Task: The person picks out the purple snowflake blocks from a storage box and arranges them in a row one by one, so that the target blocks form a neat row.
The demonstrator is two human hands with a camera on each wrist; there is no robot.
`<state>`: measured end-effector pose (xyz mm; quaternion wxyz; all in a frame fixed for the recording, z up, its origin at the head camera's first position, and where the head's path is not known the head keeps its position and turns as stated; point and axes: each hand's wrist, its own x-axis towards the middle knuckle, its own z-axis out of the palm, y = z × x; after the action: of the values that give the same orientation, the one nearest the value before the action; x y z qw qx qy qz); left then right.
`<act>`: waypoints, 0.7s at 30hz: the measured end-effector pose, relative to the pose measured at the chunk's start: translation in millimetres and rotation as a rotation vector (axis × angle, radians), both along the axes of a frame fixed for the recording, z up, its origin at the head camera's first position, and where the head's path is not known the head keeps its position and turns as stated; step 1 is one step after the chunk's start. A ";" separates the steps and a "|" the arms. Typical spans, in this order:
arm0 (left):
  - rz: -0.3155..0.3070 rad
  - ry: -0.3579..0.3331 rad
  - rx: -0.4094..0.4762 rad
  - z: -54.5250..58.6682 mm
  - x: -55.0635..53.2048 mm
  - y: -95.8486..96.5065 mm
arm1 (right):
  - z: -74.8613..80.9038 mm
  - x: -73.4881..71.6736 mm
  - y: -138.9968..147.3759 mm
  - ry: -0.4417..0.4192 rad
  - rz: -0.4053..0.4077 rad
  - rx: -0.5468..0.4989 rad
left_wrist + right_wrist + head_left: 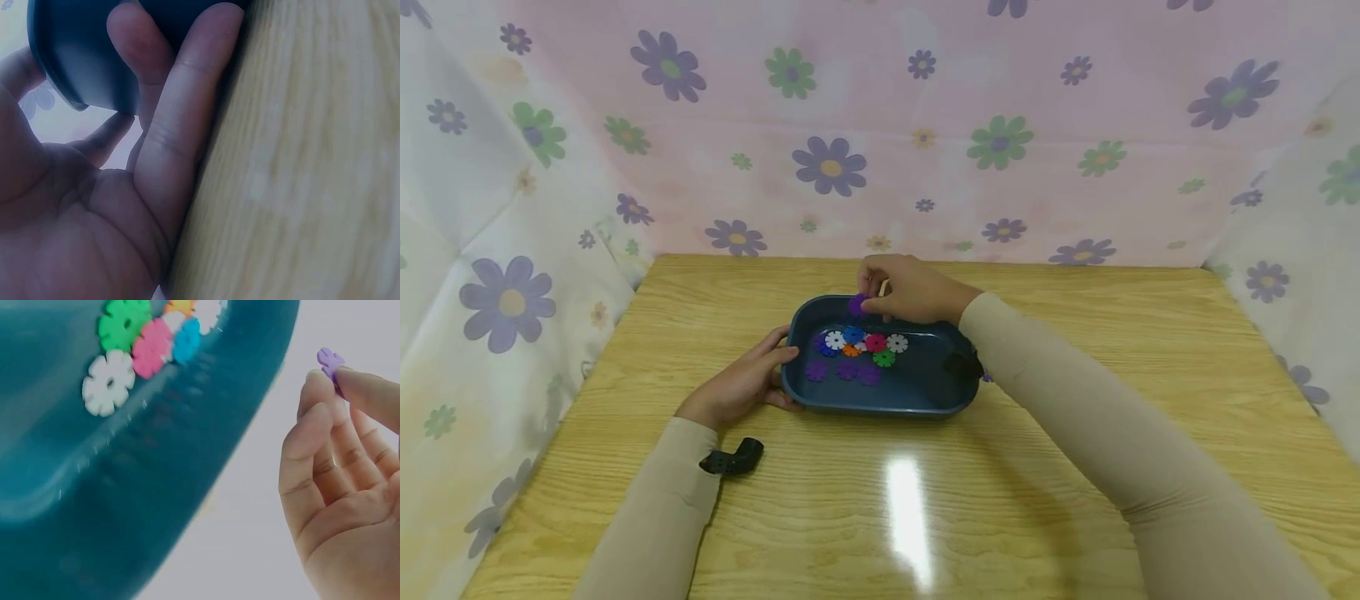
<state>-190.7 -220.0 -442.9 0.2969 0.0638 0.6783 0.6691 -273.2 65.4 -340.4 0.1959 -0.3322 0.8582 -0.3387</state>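
A dark blue-green plastic tray (880, 410) sits on the table, its left end tipped toward my left hand (741, 383). That hand grips the left end, thumb over the rim and other fingers (178, 125) at the outer wall and underside. My right hand (921, 290) is above the tray's far rim and pinches a purple snowflake disc (330, 362) between thumb and fingertips. Inside the tray lie several notched snowflake discs: a white one (897, 343), a green one (884, 358), a red-pink one (876, 342), a blue one (852, 334), and purple ones (817, 371) nearer the front wall.
Another purple piece (987, 377) shows just outside the tray's right end, partly hidden by the right sleeve (1037, 367). Black wrist cameras (735, 458) are strapped to both forearms. The wooden table (820, 517) meets a flower-patterned cloth (880, 108) at the back and sides.
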 end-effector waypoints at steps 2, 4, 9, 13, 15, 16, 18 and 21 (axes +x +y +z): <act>-0.005 0.002 0.001 0.1 -0.1 -0.5 | 7.7 4.0 11.9 0.021 -0.033 -0.028; -0.009 0.000 0.002 0.5 -0.1 -0.4 | 13.0 9.1 25.3 0.046 -0.063 -0.057; -0.021 -0.004 0.010 0.9 -0.3 0.8 | 19.8 23.8 62.6 0.110 -0.150 -0.090; -0.019 -0.009 0.013 1.0 0.2 0.5 | 20.0 37.1 89.7 0.146 -0.257 -0.090; -0.014 -0.009 0.012 1.1 0.5 -0.2 | 18.7 44.4 101.5 0.150 -0.312 -0.108; -0.013 -0.009 0.012 1.1 0.5 -0.5 | 17.7 48.3 107.2 0.147 -0.340 -0.123; -0.013 -0.005 0.011 1.0 0.4 -0.9 | 15.6 56.4 118.6 0.144 -0.380 -0.155; -0.020 0.002 0.014 0.1 -0.3 -1.0 | 10.9 68.1 135.7 0.126 -0.425 -0.223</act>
<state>-191.0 -221.0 -442.8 0.3024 0.0734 0.6734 0.6707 -205.1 201.1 -329.5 0.0285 -0.1843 0.8766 -0.4436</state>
